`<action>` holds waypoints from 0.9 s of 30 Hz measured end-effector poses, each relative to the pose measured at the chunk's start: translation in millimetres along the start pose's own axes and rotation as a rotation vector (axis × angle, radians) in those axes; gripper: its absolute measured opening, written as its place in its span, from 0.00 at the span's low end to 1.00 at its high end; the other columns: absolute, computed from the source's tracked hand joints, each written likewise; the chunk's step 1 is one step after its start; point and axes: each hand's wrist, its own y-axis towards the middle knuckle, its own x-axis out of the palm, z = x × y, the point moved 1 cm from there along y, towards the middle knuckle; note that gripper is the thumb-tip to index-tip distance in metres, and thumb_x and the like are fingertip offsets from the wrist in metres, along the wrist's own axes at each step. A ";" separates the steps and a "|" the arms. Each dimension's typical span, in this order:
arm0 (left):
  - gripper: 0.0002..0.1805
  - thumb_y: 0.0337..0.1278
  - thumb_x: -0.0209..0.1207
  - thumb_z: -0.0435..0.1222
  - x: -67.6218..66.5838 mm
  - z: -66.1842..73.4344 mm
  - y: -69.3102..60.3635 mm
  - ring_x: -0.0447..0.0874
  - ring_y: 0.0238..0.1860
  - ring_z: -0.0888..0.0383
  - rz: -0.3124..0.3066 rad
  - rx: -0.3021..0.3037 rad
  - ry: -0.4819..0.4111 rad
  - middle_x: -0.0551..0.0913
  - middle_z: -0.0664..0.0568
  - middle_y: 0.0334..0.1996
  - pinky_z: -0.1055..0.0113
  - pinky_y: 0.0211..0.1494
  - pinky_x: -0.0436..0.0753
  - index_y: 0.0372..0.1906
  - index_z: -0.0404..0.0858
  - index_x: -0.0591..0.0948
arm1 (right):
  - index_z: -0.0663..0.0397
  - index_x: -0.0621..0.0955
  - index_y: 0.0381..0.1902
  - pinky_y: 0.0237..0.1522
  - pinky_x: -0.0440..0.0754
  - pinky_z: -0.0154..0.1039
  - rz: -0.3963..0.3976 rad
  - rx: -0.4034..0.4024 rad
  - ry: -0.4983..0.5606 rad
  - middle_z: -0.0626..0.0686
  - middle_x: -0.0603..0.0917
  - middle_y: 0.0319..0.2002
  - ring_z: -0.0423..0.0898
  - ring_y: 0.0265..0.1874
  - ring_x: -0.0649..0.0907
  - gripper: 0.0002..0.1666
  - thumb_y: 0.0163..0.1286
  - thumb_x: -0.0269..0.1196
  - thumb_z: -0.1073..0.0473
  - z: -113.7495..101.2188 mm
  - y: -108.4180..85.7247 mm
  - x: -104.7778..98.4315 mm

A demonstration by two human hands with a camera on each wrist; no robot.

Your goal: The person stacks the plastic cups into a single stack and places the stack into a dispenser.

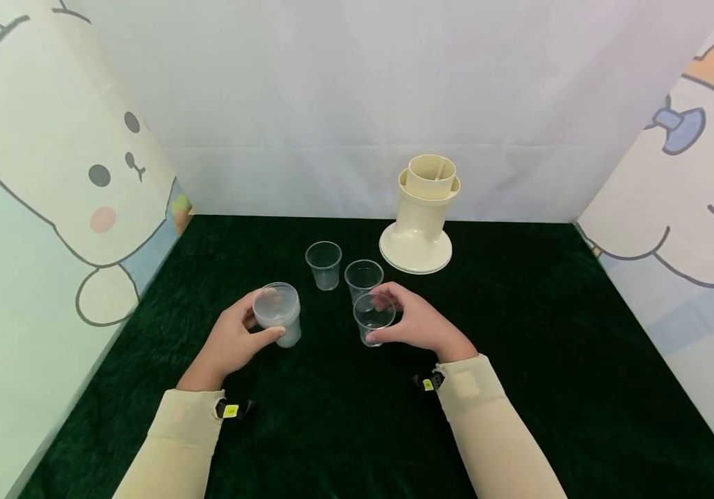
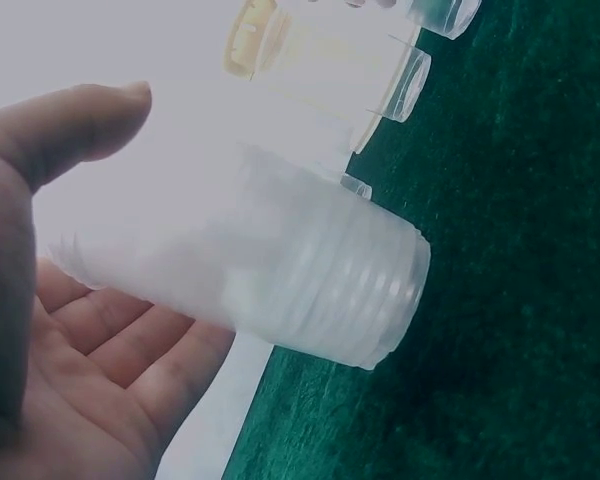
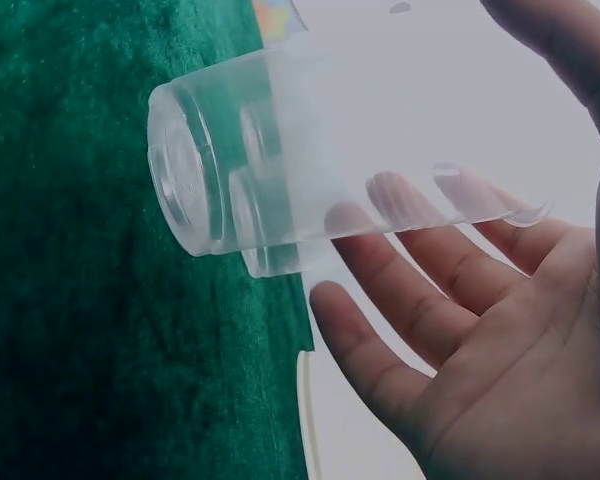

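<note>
My left hand (image 1: 235,343) holds a stack of clear plastic cups (image 1: 278,315), thumb in front and fingers behind. In the left wrist view the nested cups (image 2: 330,270) show several ridges, their upper part washed out by glare. My right hand (image 1: 416,322) holds a single clear plastic cup (image 1: 374,313) between thumb and fingers. Through the wall of this cup (image 3: 225,150) some fingertips show in the right wrist view. Behind it stands another clear cup (image 1: 363,276), partly overlapped, and one more cup (image 1: 324,263) stands farther left. Whether the held cups touch the cloth I cannot tell.
A cream-coloured plastic stand (image 1: 419,215) with a round base and tubular top is at the back, right of the middle. Dark green cloth (image 1: 550,333) covers the table. A white curtain (image 1: 307,104) hangs behind, with cartoon-printed panels at both sides.
</note>
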 end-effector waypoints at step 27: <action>0.39 0.62 0.71 0.47 2.0 -1.6 -0.4 0.76 0.65 0.48 0.009 0.002 0.031 0.76 0.48 0.65 0.45 0.70 0.74 0.74 0.45 0.68 | 0.45 0.69 0.73 0.66 0.73 0.55 -0.015 -0.080 -0.035 0.57 0.78 0.65 0.48 0.61 0.77 0.43 0.65 0.75 0.46 -36.6 -10.7 -1.6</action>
